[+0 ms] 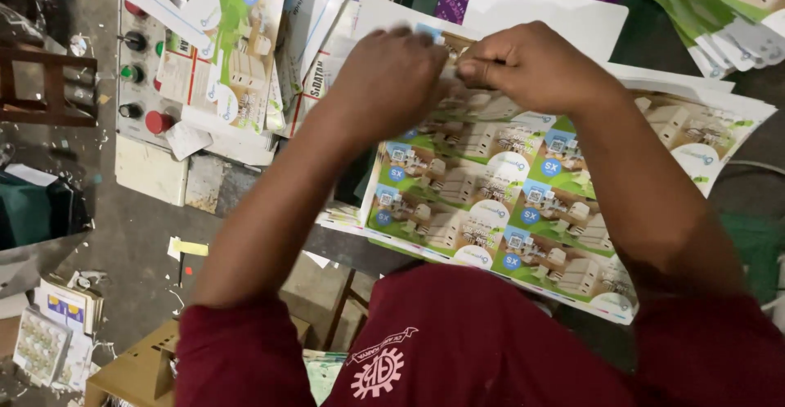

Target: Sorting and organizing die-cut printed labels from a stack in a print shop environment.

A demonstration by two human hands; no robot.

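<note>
Dark worktable (245, 186): stack of printed sheets (507, 203), control box (143, 72) with loose sheets on top.

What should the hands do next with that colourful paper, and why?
Probably pull the pinched bit free. Both the left hand and right hand pinch the far edge of the top printed sheet, which lies on a stack of similar sheets.

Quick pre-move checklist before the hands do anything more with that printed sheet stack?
1. Left hand on the far edge of the top printed sheet: ok.
2. Right hand pinching the same edge: ok.
3. Only one sheet pinched: cannot tell, fingers hide it.
4. Stack fully on the table: not ok, the near edge overhangs.
5. Control panel buttons uncovered: not ok, loose sheets overlap it.
</note>
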